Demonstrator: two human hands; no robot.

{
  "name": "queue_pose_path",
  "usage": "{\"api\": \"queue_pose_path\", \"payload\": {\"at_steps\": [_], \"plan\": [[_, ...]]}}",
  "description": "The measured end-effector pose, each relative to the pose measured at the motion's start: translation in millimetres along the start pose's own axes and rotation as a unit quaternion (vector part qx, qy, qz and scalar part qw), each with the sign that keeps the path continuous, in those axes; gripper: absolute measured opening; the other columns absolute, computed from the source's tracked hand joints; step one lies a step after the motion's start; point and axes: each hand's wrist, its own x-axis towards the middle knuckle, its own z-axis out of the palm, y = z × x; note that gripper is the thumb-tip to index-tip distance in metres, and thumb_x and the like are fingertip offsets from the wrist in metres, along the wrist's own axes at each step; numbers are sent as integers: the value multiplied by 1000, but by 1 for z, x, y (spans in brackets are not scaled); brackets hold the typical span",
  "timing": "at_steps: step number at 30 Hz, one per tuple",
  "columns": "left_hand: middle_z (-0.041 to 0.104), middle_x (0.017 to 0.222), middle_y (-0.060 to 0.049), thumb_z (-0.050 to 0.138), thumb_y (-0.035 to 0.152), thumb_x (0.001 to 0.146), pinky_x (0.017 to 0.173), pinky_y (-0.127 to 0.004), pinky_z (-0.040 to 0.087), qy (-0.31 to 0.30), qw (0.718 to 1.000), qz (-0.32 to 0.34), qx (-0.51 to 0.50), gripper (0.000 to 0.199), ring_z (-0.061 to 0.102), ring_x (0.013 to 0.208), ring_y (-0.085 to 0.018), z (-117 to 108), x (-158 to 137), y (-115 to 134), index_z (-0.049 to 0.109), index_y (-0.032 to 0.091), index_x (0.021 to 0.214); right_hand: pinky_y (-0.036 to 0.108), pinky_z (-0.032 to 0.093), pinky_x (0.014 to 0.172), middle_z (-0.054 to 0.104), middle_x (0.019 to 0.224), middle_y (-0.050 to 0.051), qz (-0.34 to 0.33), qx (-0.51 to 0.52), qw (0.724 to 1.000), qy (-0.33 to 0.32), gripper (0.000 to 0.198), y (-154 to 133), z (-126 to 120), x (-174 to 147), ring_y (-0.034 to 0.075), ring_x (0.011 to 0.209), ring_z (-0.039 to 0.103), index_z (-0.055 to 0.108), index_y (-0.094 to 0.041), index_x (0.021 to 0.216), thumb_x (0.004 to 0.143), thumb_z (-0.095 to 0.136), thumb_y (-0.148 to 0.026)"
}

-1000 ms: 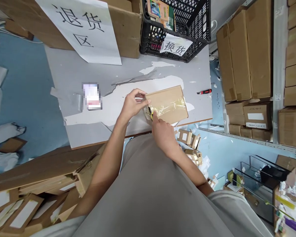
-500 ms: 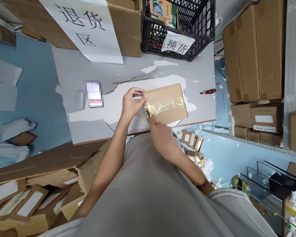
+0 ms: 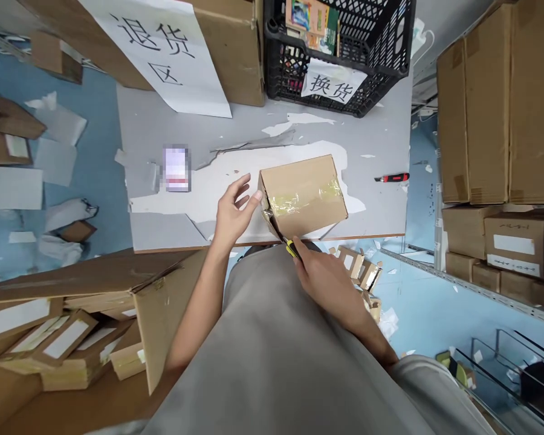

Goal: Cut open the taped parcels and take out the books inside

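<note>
A brown cardboard box (image 3: 304,181) with clear yellowish tape across it lies on the table in front of me. My left hand (image 3: 236,208) is at the box's left end, fingers apart, the thumb near or against its edge; contact is hard to tell. In my right hand (image 3: 324,272) is a yellow and black utility knife (image 3: 292,248), by the box's near left corner. The end flap on that side looks partly loose.
Across the table (image 3: 149,121) stand a black plastic crate (image 3: 317,112) and a large carton (image 3: 240,60) with a paper sign. A red utility knife (image 3: 394,177) lies at right. A pixelated rectangle (image 3: 176,169) is at left. An open carton (image 3: 167,320) of small boxes stands at lower left.
My right hand has drawn back from the box toward me, and the yellow knife now shows clearly. The left hand's fingers have come off the top edge and opened. The view has shifted slightly.
</note>
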Motion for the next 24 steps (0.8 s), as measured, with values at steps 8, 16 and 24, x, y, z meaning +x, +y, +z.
{"api": "queue_pose_path", "payload": {"at_steps": [8,16,24], "plan": [[46,182,-13,81,70,96,139,-56,39,26,997,26,61,100,45,169,-35,54,-4,12,38,34,178,33,61,90,85,131,8,-37,124,989,66,57,54,-6,-20,27,109,83,50,-29,175,118,45,-31],[52,177,-13,79,69,97,140,-53,38,53,995,10,88,95,51,164,-34,37,0,-3,41,32,176,41,62,95,83,132,15,68,211,946,236,65,131,-3,45,33,112,80,45,-18,176,113,39,-33],[53,177,-10,82,63,95,141,-54,38,76,992,11,97,91,52,164,-34,41,0,0,46,34,173,40,61,96,84,127,15,58,195,962,182,66,123,-2,62,32,112,79,39,-18,179,115,36,-31]]}}
